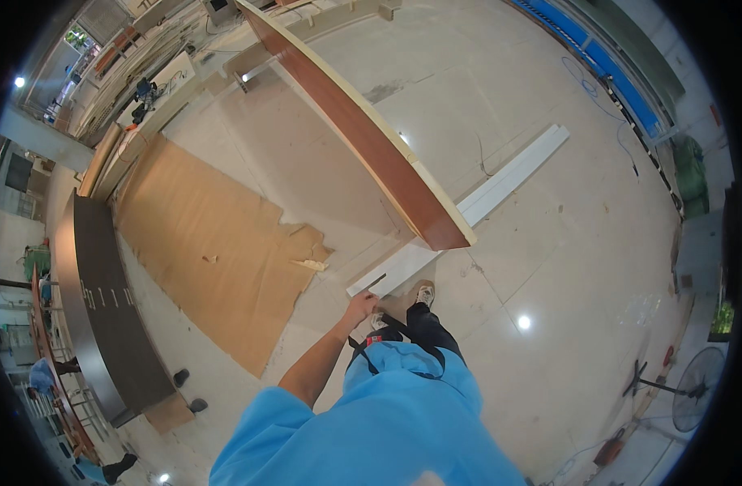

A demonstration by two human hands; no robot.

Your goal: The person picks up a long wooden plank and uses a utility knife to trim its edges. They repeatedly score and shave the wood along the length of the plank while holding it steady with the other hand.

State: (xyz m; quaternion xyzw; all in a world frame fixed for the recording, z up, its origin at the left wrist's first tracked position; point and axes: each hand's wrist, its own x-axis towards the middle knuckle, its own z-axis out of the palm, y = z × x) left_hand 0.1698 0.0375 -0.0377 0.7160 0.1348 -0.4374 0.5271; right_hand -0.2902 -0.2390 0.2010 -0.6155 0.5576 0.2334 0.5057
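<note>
My left hand point(361, 309) is in front of my waist, its fingers closed. What they hold, if anything, is too small to make out. A thin dark stick-like piece point(377, 281) shows just beyond the fingertips; I cannot tell whether it is held or lies behind them. Past the hand, white boards point(513, 174) lie along the floor. A long reddish-brown panel point(387, 172) with cream edges stretches away from me, its near end above the white boards. My right hand is out of view.
Torn brown cardboard point(209, 251) covers the floor on the left. Beyond it is a dark bench-like panel point(115, 308). A fan point(697, 390) stands at the lower right, and a blue rail-like structure point(590, 49) runs along the far right. Another person point(42, 377) is at the far left.
</note>
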